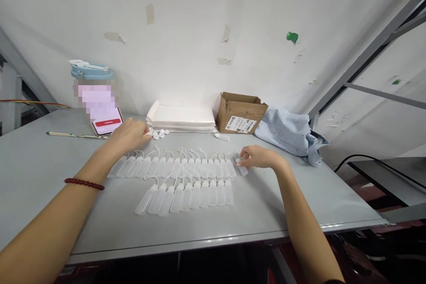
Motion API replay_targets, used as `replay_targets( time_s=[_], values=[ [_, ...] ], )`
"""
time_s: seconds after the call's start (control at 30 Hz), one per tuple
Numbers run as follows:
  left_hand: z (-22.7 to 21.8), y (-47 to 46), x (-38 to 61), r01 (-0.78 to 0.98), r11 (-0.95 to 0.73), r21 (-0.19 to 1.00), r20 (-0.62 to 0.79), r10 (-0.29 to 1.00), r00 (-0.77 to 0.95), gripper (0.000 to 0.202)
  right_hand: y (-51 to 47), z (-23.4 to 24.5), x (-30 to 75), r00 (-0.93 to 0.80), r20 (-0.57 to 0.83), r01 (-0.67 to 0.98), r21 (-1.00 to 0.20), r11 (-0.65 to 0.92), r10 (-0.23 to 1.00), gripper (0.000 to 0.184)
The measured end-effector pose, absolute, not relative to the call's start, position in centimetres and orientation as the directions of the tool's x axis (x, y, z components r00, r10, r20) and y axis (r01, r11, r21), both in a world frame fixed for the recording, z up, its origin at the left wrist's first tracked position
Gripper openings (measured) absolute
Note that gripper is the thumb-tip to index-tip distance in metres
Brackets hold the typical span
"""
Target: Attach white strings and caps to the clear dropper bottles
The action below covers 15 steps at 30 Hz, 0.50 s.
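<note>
My right hand (258, 157), at the right end of the bottle rows, has its fingers closed on a small translucent plastic bottle (243, 170) with a thin white strap at its top. My left hand (131, 135) reaches to the left edge of a small pile of white caps (161, 133). Its fingers are bent together; what they hold, if anything, is hidden. Between my hands lie two rows of similar bottles, a longer back row (173, 167) and a shorter front row (196, 195), side by side with strapped ends pointing away from me.
Along the wall stand a phone (104, 115) against a blue-lidded cup (91, 71), a stack of white sheets or envelopes (183, 118) and an open cardboard box (241, 113). One bottle (222, 137) lies before the box. Blue cloth (286, 131) is bunched at the right on the grey table (259, 213).
</note>
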<state>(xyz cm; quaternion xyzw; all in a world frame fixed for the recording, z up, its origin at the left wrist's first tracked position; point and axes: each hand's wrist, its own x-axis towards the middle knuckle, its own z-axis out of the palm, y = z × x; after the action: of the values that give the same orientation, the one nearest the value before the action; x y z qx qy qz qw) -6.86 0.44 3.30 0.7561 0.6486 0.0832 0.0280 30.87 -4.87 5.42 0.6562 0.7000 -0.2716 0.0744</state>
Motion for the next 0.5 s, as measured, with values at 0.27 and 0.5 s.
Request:
replay_targets(
  time_s=[0.27,0.5],
  values=[
    [3.9,-0.3,-5.6,0.963,-0.186,0.196,0.192,0.970,0.148,0.020,-4.5,4.4,30.4,-0.141,-0.371,0.964,-0.263,0.041,0.918,0.005],
    [4.8,-2.5,-2.7,0.770,-0.282,0.572,0.202,0.959,0.200,0.025,-5.1,5.6,29.8,-0.261,-0.019,0.736,-0.651,0.186,0.965,0.016]
  ],
)
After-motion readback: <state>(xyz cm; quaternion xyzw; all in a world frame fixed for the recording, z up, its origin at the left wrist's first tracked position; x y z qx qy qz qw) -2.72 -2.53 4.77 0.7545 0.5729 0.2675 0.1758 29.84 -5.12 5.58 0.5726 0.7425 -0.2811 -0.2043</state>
